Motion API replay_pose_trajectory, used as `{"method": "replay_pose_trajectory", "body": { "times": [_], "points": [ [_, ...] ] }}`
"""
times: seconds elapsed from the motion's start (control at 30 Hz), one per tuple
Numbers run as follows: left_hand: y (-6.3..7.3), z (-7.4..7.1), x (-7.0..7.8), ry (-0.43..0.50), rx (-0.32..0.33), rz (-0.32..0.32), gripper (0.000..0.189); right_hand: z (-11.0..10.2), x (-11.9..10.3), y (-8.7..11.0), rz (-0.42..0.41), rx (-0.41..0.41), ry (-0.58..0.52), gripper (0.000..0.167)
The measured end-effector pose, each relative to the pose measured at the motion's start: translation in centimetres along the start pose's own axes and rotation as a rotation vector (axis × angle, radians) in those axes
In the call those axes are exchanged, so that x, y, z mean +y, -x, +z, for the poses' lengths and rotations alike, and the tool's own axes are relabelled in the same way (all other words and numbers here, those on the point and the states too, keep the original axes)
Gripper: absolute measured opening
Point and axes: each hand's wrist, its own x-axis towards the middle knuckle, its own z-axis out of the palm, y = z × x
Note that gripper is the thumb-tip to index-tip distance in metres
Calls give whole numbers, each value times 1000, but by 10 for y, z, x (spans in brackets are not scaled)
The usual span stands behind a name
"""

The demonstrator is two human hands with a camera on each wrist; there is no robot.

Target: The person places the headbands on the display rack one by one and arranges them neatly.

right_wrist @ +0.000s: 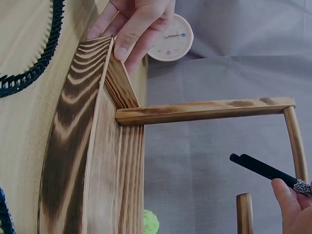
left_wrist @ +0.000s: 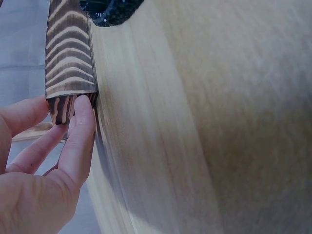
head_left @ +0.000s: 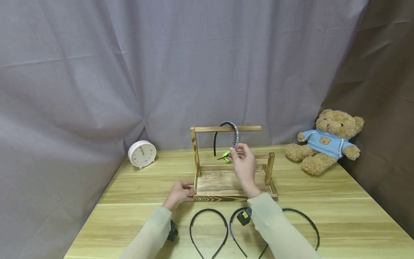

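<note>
The left hand (head_left: 180, 192) pinched the stand (head_left: 223, 198), seemingly to steady it, while the right hand (head_left: 244, 167) gripped a headband (head_left: 237, 135) near one end, presumably leaving its arch free.

I can make out no words or numbers. From the wooden rack (head_left: 223, 198), the round clock (head_left: 142, 154) stands past nine o'clock, its dial (head_left: 143, 154) too small to read. Near two o'clock, the teddy bear's (head_left: 334, 123) blue sweater (head_left: 334, 146) shows a bear-face emblem (head_left: 325, 141); at five, a black device (head_left: 242, 219) bears an illegible yellow label (head_left: 244, 215).
</note>
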Motion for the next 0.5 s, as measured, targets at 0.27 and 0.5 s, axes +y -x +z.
{"method": "replay_pose_trajectory", "body": {
  "times": [0.27, 0.5],
  "points": [
    [-1, -1, 1, -11, -2, 0, 48, 8, -5, 4, -74, -2, 18, 21],
    [0, -1, 0, -9, -1, 4, 48, 15, -2, 6, -97, -13, 82, 22]
  ]
}}
